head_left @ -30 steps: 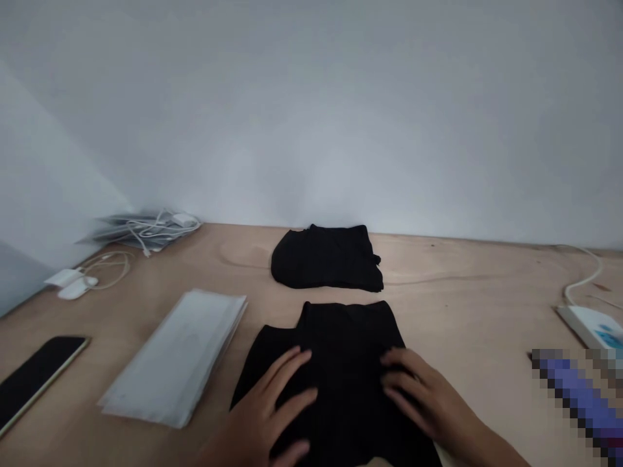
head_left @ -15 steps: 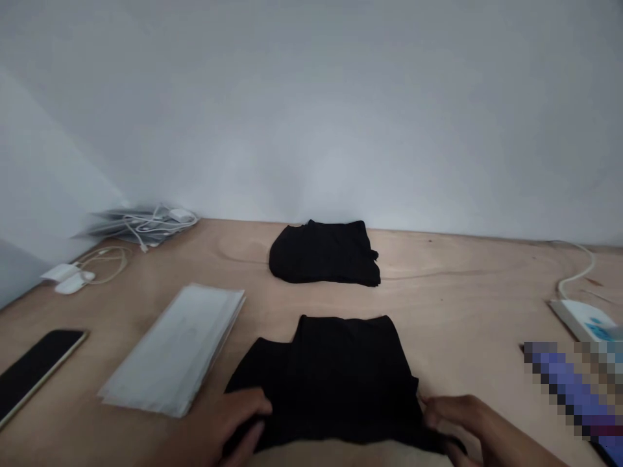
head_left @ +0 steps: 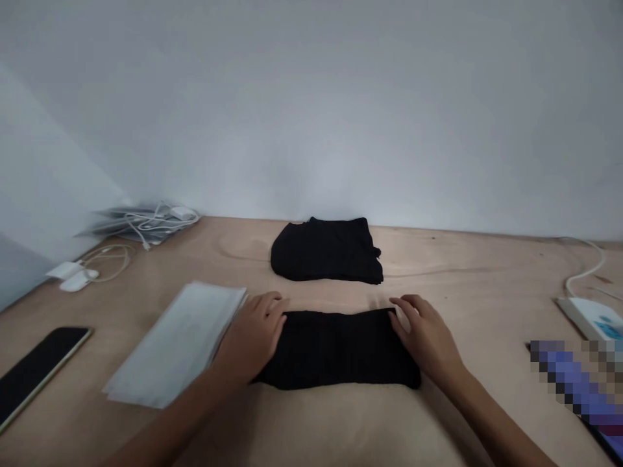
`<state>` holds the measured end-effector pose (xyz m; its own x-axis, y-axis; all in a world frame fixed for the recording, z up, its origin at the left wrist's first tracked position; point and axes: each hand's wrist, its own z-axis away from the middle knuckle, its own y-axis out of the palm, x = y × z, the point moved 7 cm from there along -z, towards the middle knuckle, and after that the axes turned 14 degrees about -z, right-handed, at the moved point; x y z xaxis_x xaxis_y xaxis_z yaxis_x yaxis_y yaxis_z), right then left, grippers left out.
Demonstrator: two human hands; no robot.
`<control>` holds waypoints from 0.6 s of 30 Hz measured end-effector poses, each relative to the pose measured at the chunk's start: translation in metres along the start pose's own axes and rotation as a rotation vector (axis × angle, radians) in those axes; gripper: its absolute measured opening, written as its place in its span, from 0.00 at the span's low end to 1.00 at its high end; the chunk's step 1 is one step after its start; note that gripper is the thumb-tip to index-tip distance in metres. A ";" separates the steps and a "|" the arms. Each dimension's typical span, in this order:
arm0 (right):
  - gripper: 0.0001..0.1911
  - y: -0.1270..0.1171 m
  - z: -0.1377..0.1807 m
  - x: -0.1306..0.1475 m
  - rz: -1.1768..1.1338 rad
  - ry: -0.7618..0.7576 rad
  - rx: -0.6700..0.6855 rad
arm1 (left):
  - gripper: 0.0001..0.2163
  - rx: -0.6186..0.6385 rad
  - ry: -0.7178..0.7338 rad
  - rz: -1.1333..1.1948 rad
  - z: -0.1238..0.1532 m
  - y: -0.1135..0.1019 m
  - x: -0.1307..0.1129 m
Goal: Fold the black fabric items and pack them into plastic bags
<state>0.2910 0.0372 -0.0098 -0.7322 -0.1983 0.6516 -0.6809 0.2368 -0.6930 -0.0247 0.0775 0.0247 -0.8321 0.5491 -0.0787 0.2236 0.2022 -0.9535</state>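
Note:
A black garment (head_left: 341, 350), its exact kind unclear, lies folded into a low, wide strip on the wooden table. At its far left corner my left hand (head_left: 256, 331) has curled fingers, with the thumb against the cloth. My right hand (head_left: 428, 331) pinches the far right corner between thumb and fingers; the fingertips are slightly blurred. Behind the strip lies a second folded black garment (head_left: 326, 250), apart from both hands. Thin translucent plastic bags (head_left: 170, 350) are stacked left of the cloth, partly covered by my left forearm.
A phone (head_left: 39, 363) lies at the left edge. Behind it are a white charger with cable (head_left: 78, 275) and grey packets with white cables (head_left: 146, 224). On the right are a white box-like device with a cord (head_left: 591, 318) and a pixelated purple item (head_left: 574, 383). A wall (head_left: 316, 117) bounds the table's back.
Both hands have moved away from me, from the garment's near corners to its far corners. The near part is now folded over, leaving a narrower strip.

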 end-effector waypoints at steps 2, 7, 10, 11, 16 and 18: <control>0.21 0.012 0.018 0.019 0.071 -0.143 0.049 | 0.18 -0.022 0.122 -0.058 0.014 -0.002 -0.029; 0.28 0.043 0.054 0.025 0.290 -0.303 0.249 | 0.28 0.101 0.222 -0.200 0.043 0.019 -0.039; 0.26 0.045 0.056 0.018 0.348 -0.288 0.269 | 0.28 0.161 0.231 -0.227 0.047 0.023 -0.029; 0.26 0.046 0.054 0.021 0.356 -0.287 0.256 | 0.27 0.164 0.230 -0.239 0.047 0.022 -0.030; 0.27 0.080 0.043 0.074 0.274 -0.330 0.236 | 0.25 0.130 0.240 -0.243 0.040 0.021 -0.067; 0.28 0.098 0.041 0.089 0.242 -0.346 0.274 | 0.25 0.115 0.164 -0.259 0.040 0.027 -0.071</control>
<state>0.1585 0.0039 -0.0319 -0.8005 -0.4837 0.3540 -0.4366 0.0659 -0.8972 0.0198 0.0117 -0.0067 -0.7587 0.6167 0.2097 -0.0511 0.2645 -0.9630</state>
